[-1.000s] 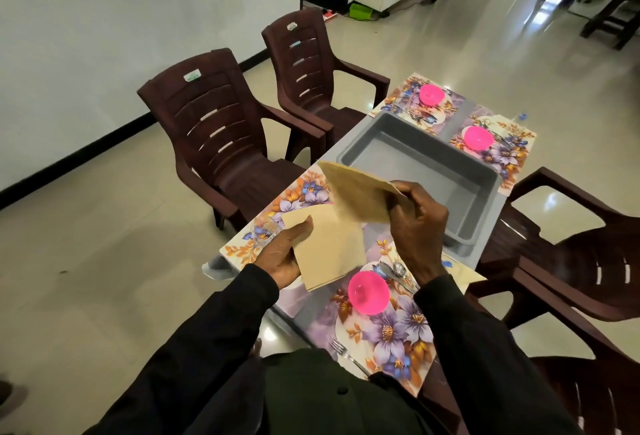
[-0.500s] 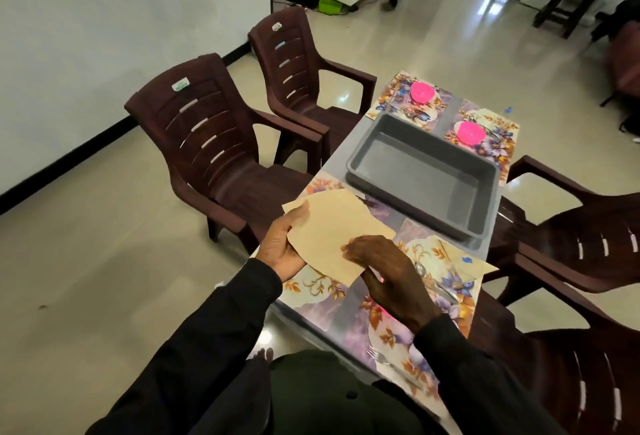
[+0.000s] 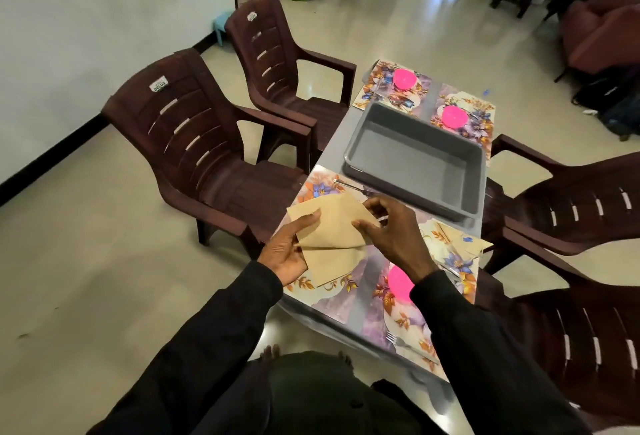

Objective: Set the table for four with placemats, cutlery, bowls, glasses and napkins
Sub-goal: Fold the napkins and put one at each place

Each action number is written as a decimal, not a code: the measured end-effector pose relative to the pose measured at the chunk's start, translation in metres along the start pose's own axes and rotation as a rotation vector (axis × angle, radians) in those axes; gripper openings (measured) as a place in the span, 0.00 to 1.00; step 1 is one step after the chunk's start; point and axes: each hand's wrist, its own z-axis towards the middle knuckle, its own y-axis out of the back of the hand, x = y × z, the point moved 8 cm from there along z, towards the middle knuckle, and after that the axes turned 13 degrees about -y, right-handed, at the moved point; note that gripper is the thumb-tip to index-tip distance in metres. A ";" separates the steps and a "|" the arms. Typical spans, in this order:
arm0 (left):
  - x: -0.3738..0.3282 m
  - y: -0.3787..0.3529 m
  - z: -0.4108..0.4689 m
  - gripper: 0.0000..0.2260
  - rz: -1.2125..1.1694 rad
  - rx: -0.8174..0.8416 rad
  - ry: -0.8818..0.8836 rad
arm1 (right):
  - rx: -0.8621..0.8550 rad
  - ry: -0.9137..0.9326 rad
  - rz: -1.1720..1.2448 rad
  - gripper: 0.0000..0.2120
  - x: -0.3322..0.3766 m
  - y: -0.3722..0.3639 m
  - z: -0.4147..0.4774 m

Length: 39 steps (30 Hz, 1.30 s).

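Left hand [image 3: 286,251] palm-up, thumb pinning napkin [image 3: 331,224]. Right hand [image 3: 394,232] pinches its right edge. Both arms forward, sleeved.

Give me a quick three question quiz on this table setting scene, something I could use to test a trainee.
1. True or false: the grey tray has cutlery in it.
2. What do the left hand and right hand hold between them? A a glass, B a tan napkin, C a spoon.
3. How many pink bowls are in view?
Key: 1 false, the tray is empty. 2 B. 3 three.
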 end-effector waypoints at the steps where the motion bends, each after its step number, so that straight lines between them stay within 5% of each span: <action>1: 0.000 -0.001 -0.002 0.17 0.024 0.022 0.005 | 0.020 -0.047 0.022 0.16 -0.005 -0.003 0.001; 4: 0.001 0.001 -0.007 0.15 0.056 0.035 0.018 | 0.110 -0.173 0.036 0.21 -0.021 -0.011 0.001; 7: 0.000 0.002 -0.007 0.30 0.095 0.076 0.014 | 0.181 -0.260 0.062 0.25 -0.033 -0.016 -0.001; 10: 0.002 0.002 -0.010 0.20 0.184 0.103 -0.009 | 0.192 -0.303 0.071 0.24 -0.041 -0.015 -0.004; 14: 0.007 0.005 -0.011 0.25 0.191 0.052 -0.007 | 0.255 -0.316 0.152 0.19 -0.050 -0.014 -0.003; 16: 0.009 0.001 -0.012 0.20 0.189 0.052 -0.015 | 0.284 -0.332 0.226 0.18 -0.055 -0.010 -0.003; 27: 0.035 -0.018 -0.011 0.21 0.056 -0.042 -0.102 | 0.444 -0.692 1.513 0.09 -0.084 -0.018 -0.036; 34: 0.055 -0.027 -0.022 0.19 0.005 -0.044 -0.134 | 0.353 -0.580 1.194 0.16 -0.091 -0.029 -0.041; 39: 0.050 -0.022 -0.025 0.38 -0.015 -0.060 -0.163 | 0.371 -0.334 0.810 0.16 -0.073 -0.003 -0.017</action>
